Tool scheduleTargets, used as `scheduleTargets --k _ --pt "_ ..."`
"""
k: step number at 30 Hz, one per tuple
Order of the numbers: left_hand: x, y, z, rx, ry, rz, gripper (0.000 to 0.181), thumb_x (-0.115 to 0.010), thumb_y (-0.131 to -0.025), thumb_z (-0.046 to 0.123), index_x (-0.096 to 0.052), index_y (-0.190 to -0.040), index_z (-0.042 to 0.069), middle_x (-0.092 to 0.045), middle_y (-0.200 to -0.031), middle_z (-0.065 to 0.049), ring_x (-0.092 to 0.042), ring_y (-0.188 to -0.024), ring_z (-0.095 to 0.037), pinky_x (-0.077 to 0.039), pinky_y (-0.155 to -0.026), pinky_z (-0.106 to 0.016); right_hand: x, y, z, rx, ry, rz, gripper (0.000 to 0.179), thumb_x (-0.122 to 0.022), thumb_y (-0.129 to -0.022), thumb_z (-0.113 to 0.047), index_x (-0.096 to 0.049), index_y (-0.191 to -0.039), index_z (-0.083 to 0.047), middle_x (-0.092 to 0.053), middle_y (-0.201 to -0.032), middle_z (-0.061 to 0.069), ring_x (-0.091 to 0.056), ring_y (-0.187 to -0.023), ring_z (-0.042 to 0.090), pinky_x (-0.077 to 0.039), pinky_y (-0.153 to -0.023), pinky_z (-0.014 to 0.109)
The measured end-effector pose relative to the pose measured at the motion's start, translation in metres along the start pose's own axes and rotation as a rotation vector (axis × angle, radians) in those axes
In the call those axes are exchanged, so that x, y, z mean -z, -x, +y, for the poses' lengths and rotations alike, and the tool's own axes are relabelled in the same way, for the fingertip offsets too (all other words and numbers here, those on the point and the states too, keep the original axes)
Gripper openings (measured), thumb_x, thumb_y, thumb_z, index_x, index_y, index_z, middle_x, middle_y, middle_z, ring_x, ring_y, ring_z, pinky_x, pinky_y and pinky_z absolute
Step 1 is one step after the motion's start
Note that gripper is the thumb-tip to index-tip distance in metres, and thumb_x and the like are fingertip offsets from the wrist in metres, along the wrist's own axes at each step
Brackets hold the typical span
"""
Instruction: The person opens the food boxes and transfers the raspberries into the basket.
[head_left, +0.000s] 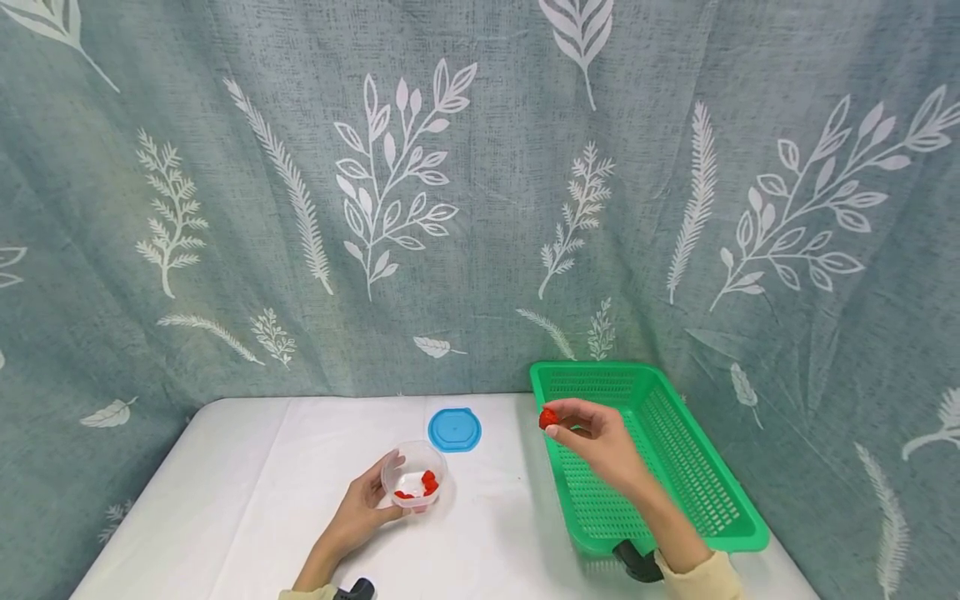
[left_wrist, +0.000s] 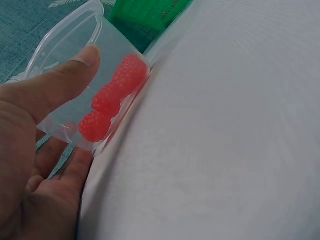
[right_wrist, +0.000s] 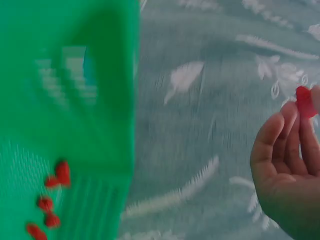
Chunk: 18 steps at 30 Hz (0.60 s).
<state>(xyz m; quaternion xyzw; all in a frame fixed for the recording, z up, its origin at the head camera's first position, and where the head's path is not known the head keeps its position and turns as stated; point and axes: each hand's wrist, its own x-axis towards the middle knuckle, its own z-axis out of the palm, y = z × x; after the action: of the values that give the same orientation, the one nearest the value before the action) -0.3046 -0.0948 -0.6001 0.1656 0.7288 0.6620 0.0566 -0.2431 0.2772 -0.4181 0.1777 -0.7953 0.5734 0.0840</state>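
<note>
Blue lid point(head_left: 454, 430), basket point(head_left: 692, 454) (berries point(right_wrist: 62, 172) inside), curtain point(head_left: 495, 208)

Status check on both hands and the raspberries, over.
Left hand grips clear container holding raspberries. Right hand pinches one raspberry near green basket. Blue lid lies beyond container, seemingly not blocking.

The head view is bright, a faint shadow falling on the table point(head_left: 255, 492) left of the basket point(head_left: 600, 500). Both wrist views are dimmer, the right one blurring the berries point(right_wrist: 45, 203).
</note>
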Motion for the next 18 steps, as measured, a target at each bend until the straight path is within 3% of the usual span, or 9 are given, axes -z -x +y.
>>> scheduleTargets --k 5,8,12,18 --pt "0.000 0.000 -0.002 0.007 0.010 0.001 0.097 -0.085 -0.075 -0.003 -0.035 -0.158 0.006 -0.046 -0.156 -0.018 -0.032 -0.151 -0.031 -0.033 -0.120 -0.026 0.025 -0.005 -0.003 -0.011 0.069 0.014 0.034 -0.072 -0.095 -0.013 -0.067 -0.126 0.000 -0.072 -0.106 0.015 -0.070 -0.084 0.019 -0.058 -0.065 0.027" --pt "0.001 0.000 -0.002 0.006 0.010 -0.004 0.097 -0.084 -0.075 -0.003 -0.035 -0.158 0.006 -0.045 -0.156 -0.018 -0.032 -0.151 -0.031 -0.033 -0.120 -0.024 0.039 -0.011 0.000 -0.039 0.106 0.041 0.034 -0.073 -0.095 -0.018 -0.068 -0.126 -0.004 -0.072 -0.106 0.010 -0.069 -0.084 0.018 -0.056 -0.060 0.029" --pt "0.001 -0.001 -0.002 0.002 -0.004 -0.001 0.097 -0.085 -0.075 -0.002 -0.035 -0.157 0.006 -0.046 -0.156 -0.018 -0.032 -0.151 -0.032 -0.032 -0.121 -0.028 0.055 -0.020 0.011 -0.067 0.130 0.072 0.035 -0.074 -0.094 -0.021 -0.069 -0.125 -0.006 -0.073 -0.106 0.006 -0.068 -0.089 0.017 -0.058 -0.066 0.030" --pt "0.001 -0.003 -0.003 -0.002 -0.007 0.007 0.096 -0.085 -0.075 -0.003 -0.036 -0.157 0.007 -0.048 -0.155 -0.017 -0.034 -0.151 -0.032 -0.031 -0.122 -0.036 0.069 -0.031 0.032 -0.110 0.143 0.081 0.039 -0.075 -0.093 -0.022 -0.067 -0.127 -0.004 -0.071 -0.111 0.011 -0.066 -0.093 0.020 -0.058 -0.073 0.030"
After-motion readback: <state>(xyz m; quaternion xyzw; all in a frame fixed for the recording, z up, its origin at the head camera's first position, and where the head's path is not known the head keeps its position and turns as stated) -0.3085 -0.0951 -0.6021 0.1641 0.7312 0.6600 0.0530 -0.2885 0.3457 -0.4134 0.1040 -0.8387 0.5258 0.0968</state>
